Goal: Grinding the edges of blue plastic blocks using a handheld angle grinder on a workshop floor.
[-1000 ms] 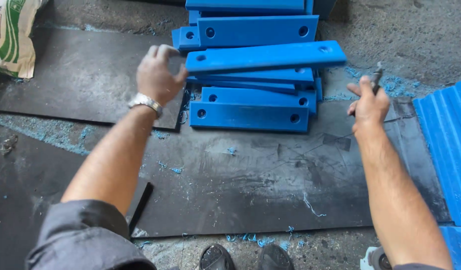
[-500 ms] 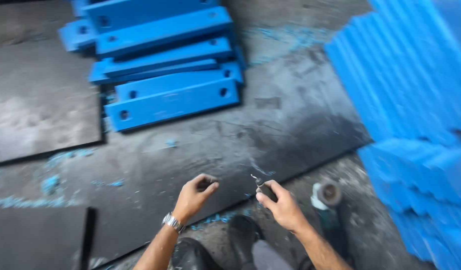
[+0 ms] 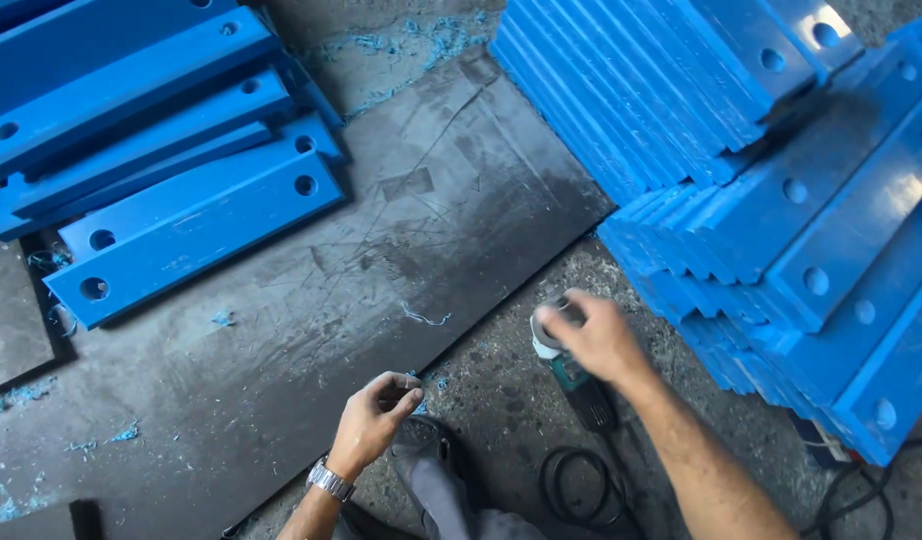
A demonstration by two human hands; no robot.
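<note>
Since half a second ago the right hand has dropped onto the small teal-bodied angle grinder at lower centre, grip closed over its head, its body running toward the lower right, while the left hand hangs loosely curled and empty to its left.

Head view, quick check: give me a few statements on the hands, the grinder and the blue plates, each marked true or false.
1. The right hand rests on the teal-bodied angle grinder lying on the concrete floor. True.
2. The left hand holds a blue plate. False: it is curled near the edge of the dark scratched rubber mat, touching no plate.
3. The long blue plastic plates with round holes lie at the mat's upper left. True.
4. The left wrist is bare. False: it wears a silver metal wristwatch.
</note>
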